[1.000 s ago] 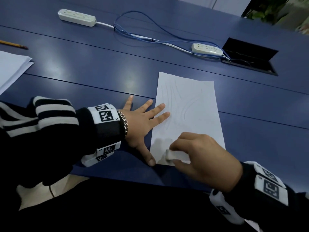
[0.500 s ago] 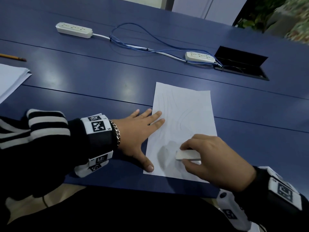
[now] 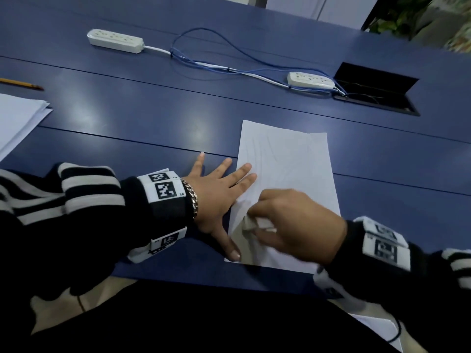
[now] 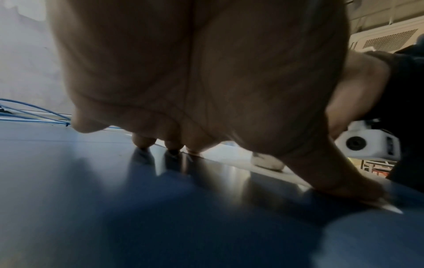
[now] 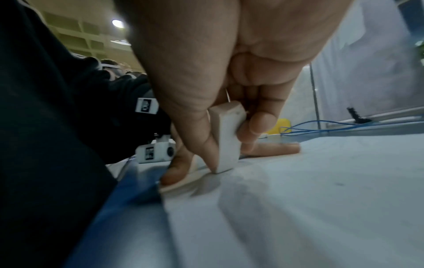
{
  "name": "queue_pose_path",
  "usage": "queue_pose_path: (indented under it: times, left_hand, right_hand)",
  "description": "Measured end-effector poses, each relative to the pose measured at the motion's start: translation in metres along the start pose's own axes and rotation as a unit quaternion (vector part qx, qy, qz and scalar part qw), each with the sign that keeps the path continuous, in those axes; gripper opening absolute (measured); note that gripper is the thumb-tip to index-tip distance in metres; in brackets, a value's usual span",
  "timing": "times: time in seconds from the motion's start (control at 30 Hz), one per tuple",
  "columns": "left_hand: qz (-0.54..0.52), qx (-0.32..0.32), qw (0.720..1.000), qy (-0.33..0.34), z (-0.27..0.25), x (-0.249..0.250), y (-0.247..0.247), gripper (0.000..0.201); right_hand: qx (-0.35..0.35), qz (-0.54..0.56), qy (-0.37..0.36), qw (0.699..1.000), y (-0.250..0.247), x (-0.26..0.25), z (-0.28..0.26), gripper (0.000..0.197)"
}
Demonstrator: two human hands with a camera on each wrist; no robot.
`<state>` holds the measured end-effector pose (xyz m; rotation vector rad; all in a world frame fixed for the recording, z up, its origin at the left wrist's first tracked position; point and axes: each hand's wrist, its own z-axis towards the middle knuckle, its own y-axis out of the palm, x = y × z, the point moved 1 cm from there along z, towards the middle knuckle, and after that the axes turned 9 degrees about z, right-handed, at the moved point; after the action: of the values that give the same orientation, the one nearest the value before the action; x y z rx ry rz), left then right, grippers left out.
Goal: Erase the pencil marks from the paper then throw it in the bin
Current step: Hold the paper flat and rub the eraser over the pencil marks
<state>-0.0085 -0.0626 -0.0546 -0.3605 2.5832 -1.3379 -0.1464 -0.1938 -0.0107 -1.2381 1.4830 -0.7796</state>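
A white sheet of paper (image 3: 288, 169) with faint pencil curves lies on the blue table (image 3: 153, 118). My left hand (image 3: 219, 197) lies flat with spread fingers, two fingertips and the thumb pressing the sheet's left edge. My right hand (image 3: 293, 222) pinches a white eraser (image 3: 251, 222) between thumb and fingers and holds its lower end on the paper near the left edge. In the right wrist view the eraser (image 5: 226, 137) stands tilted with its corner on the paper (image 5: 298, 199), next to my left thumb. The left wrist view shows my left hand (image 4: 195, 81) close up. No bin is in view.
A stack of white sheets (image 3: 17, 121) and a pencil (image 3: 21, 84) lie at the far left. Two white power strips (image 3: 114, 40) (image 3: 311, 80) with blue cables (image 3: 229, 59) cross the back of the table, beside an open black cable hatch (image 3: 374, 90).
My right hand has slid the eraser back to the left across the lower part of the sheet, towards my left thumb. My left hand's fingers have spread wider. The head camera has shifted.
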Motion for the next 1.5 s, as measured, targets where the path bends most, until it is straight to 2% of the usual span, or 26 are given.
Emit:
queue_pose_path:
  times: [0.1, 0.17, 0.23, 0.33, 0.4, 0.5, 0.63, 0.8, 0.9, 0.97, 1.07, 1.17, 1.33, 1.5]
  left_hand:
    - [-0.002, -0.003, 1.000, 0.001, 0.000, -0.001, 0.002, 0.167]
    - [-0.001, -0.004, 1.000, -0.002, 0.000, -0.001, 0.001, 0.167]
    - [0.009, -0.006, 1.000, -0.007, 0.000, 0.001, 0.000, 0.165]
    - [0.014, -0.011, 1.000, -0.007, 0.001, 0.001, -0.001, 0.164]
    - [0.007, -0.013, 1.000, -0.004, 0.000, 0.000, -0.002, 0.165]
    - [0.004, -0.013, 1.000, -0.001, -0.002, 0.000, -0.002, 0.165]
    - [0.004, -0.013, 1.000, -0.001, -0.005, 0.000, -0.004, 0.163]
    - [0.015, -0.010, 1.000, 0.009, -0.013, -0.001, -0.007, 0.161]
    - [0.000, -0.017, 1.000, 0.023, -0.023, -0.002, -0.006, 0.153]
    - [-0.020, -0.012, 0.999, 0.032, -0.030, -0.004, -0.006, 0.141]
    - [-0.068, 0.042, 0.996, 0.043, -0.035, -0.008, -0.006, 0.129]
    - [-0.066, 0.087, 0.993, 0.032, -0.025, -0.010, -0.005, 0.137]
    - [-0.041, 0.028, 0.999, 0.021, -0.009, -0.011, -0.004, 0.157]
    - [-0.009, 0.016, 1.000, 0.013, -0.007, -0.008, -0.001, 0.162]
  right_hand:
    - [0.062, -0.016, 0.040, 0.997, -0.012, 0.021, 0.011, 0.026]
    - [0.078, -0.014, 0.028, 0.996, -0.006, 0.013, 0.007, 0.023]
    - [0.053, -0.001, -0.016, 0.998, 0.008, -0.008, -0.008, 0.020]
    - [-0.003, 0.037, -0.046, 0.998, 0.014, -0.011, -0.027, 0.033]
    - [0.028, 0.061, -0.030, 0.997, 0.013, 0.006, -0.031, 0.035]
    - [0.092, 0.066, 0.010, 0.994, 0.018, 0.013, -0.040, 0.027]
    - [0.047, 0.097, -0.006, 0.994, 0.028, 0.000, -0.058, 0.026]
    - [0.128, 0.090, 0.073, 0.985, 0.001, 0.042, -0.058, 0.028]
    - [0.111, 0.072, 0.098, 0.986, 0.002, 0.052, -0.060, 0.029]
    - [0.073, 0.063, 0.102, 0.990, 0.003, 0.051, -0.065, 0.029]
    - [0.013, 0.050, 0.088, 0.995, -0.007, 0.040, -0.066, 0.030]
    - [0.040, 0.050, 0.058, 0.996, -0.020, 0.035, -0.051, 0.029]
    - [0.069, 0.050, 0.030, 0.996, -0.028, 0.025, -0.009, 0.031]
    - [0.061, 0.046, 0.032, 0.997, -0.019, 0.024, 0.027, 0.034]
